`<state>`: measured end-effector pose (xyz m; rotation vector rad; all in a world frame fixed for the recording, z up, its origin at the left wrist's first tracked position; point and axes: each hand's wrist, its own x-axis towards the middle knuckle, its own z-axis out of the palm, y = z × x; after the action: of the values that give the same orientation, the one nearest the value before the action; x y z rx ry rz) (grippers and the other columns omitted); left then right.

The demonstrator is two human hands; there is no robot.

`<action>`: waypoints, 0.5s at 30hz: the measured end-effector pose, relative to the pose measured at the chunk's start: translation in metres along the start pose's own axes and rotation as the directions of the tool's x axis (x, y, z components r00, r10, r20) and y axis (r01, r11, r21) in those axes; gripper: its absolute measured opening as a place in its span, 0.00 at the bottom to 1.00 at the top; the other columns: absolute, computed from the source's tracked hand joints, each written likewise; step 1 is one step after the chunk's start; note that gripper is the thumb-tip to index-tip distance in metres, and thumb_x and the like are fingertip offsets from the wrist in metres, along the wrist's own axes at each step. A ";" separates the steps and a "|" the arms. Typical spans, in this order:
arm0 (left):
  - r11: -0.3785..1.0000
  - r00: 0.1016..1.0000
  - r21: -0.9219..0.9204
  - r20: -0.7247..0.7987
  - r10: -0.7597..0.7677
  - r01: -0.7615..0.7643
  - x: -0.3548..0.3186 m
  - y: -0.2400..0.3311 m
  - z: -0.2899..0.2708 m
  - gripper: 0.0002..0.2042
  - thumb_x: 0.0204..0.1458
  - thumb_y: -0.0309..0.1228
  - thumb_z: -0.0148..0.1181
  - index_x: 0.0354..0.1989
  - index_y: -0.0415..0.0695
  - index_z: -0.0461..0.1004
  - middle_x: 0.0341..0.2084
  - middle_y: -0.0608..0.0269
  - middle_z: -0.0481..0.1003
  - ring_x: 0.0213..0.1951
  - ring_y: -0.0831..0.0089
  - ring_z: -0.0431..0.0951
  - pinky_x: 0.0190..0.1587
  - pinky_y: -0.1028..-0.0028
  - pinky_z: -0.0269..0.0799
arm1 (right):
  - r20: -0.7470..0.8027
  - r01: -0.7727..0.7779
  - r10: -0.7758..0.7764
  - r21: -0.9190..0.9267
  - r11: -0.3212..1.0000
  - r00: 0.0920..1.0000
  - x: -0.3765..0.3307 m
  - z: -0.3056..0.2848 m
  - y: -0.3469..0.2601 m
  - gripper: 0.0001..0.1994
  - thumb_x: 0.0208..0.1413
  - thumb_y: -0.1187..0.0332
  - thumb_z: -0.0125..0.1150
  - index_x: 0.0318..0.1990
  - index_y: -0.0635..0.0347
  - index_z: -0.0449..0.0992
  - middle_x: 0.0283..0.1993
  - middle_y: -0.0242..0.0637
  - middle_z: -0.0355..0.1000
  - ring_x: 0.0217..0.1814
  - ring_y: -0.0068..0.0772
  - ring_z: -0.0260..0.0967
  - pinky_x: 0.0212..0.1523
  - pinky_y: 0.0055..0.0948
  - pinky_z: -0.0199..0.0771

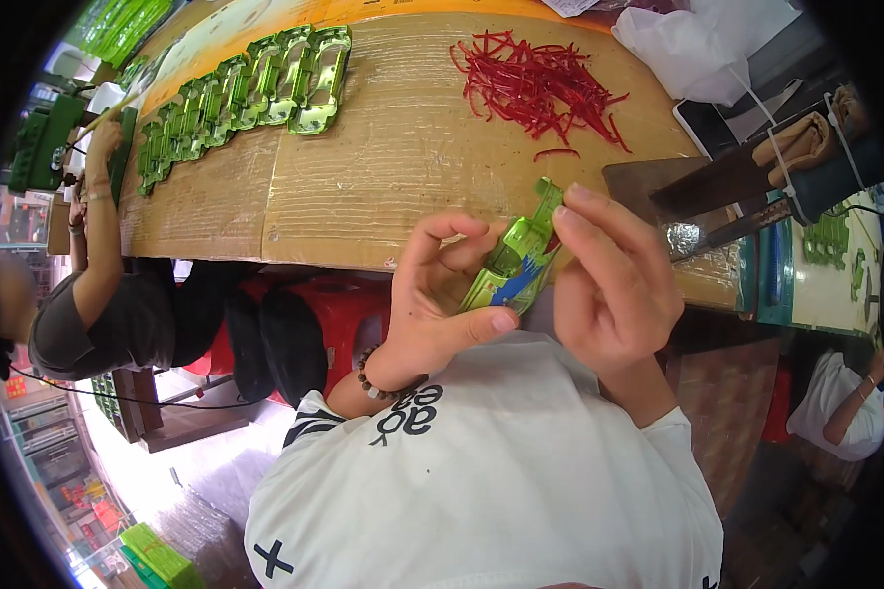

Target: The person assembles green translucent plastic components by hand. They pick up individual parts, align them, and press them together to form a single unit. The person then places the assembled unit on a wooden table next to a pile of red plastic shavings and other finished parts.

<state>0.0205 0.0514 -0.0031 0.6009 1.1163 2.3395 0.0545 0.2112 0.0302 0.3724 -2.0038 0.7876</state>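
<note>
My left hand [442,285] is wrapped round a shiny green plastic toy car body [509,263], which has a blue patch on its side and openings through it. It is tilted, its far end pointing up toward the table. Thumb and forefinger of my right hand [614,275] pinch at that far end. A bit of red shows between the car body and my right fingertips; what it belongs to is partly hidden. Beyond my hands lies a loose pile of thin red plastic strips [535,86], with one stray strip [557,152] on its near side.
Several green car bodies [319,79] stand in a row at the far left of the wooden table [363,177]. At right are a dark metal fixture [697,187] and a white plastic bag [688,49]. Co-workers sit left and right; a red stool [339,314] is below the table.
</note>
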 end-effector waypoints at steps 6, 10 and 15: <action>0.999 0.997 0.034 0.082 0.013 -0.016 -0.002 0.002 -0.002 0.33 0.36 0.18 0.67 0.51 0.43 0.54 0.51 0.49 0.65 0.50 0.67 0.67 0.51 0.69 0.63 | -0.104 0.075 -0.063 0.106 0.992 0.993 0.002 0.005 0.004 0.18 0.37 0.68 0.68 0.38 0.63 0.74 0.37 0.41 0.70 0.35 0.36 0.70 0.31 0.26 0.72; 0.988 0.995 0.130 0.069 0.077 -0.086 -0.002 -0.001 -0.003 0.34 0.36 0.20 0.68 0.52 0.44 0.53 0.51 0.50 0.65 0.49 0.69 0.67 0.47 0.73 0.62 | -0.134 0.103 -0.092 0.076 0.992 0.987 -0.002 0.010 0.004 0.21 0.38 0.60 0.70 0.38 0.63 0.72 0.37 0.40 0.69 0.37 0.37 0.69 0.33 0.26 0.71; 0.916 0.979 0.347 0.035 0.201 -0.201 -0.005 -0.008 -0.009 0.36 0.35 0.24 0.70 0.52 0.43 0.53 0.51 0.52 0.65 0.50 0.70 0.68 0.44 0.76 0.60 | -0.121 -0.044 0.109 0.447 0.894 0.987 -0.018 0.024 0.000 0.26 0.40 0.67 0.69 0.46 0.63 0.64 0.46 0.45 0.62 0.46 0.40 0.67 0.40 0.31 0.73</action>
<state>0.0214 0.0473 -0.0153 0.8786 1.5544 2.3217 0.0483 0.1944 0.0055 0.4838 -1.7006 1.2920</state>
